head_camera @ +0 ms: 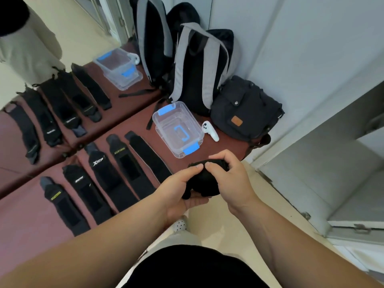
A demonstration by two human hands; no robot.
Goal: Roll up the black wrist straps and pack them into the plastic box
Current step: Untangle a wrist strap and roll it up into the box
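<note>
- I see a bunched-up black strap (207, 182) held in both hands, up in the air over the front edge of the bench (25, 221)
- The left hand (178, 192) cups it from below; the fingers curl under it and the thumb presses on top
- The right hand (230, 175) curls over the top of it, and its thumb tip meets the left thumb
- The hands cover a lot of the strap, so I cannot tell how tight the roll is
- The plastic box (170, 123) sits on the bench just past the hands, open on top, with blue clips at two ends. I see no strap in it
- Five flat straps (108, 171) lie side by side on the bench, to the left of the box and the hands
- A white controller (210, 129) lies just beside the box, on its right
- A dark bag (245, 113) sits behind the controller, in the corner by the wall
- A backpack (199, 69) with grey bands stands behind the box, leaning on the wall
- A mirror (12, 129) runs along the far side of the bench and shows the straps and the box a second time
</note>
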